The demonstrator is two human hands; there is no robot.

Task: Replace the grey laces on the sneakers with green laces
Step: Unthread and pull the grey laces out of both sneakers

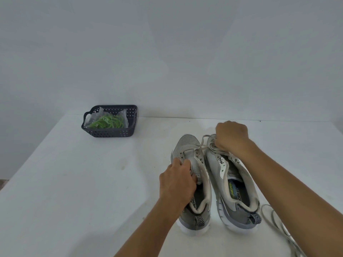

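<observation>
L hand [176, 179] grips left shoe [193, 175] to steady | R hand [232, 139] pinches grey lace [201, 146], pulling to 1 o'clock | green laces [107, 121] in basket [109, 133] at 10.

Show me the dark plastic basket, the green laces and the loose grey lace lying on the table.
Dark plastic basket [109, 133], head view, front wall.
Green laces [109, 121], head view, middle of bundle.
Loose grey lace [278, 226], head view, strand right of sneakers.

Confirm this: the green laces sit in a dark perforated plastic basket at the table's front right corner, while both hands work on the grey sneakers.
Not quite. The head view shows the dark perforated plastic basket holding the green laces at the table's far left, by the wall. The rest holds: the left hand and right hand work on the grey sneakers.
</observation>
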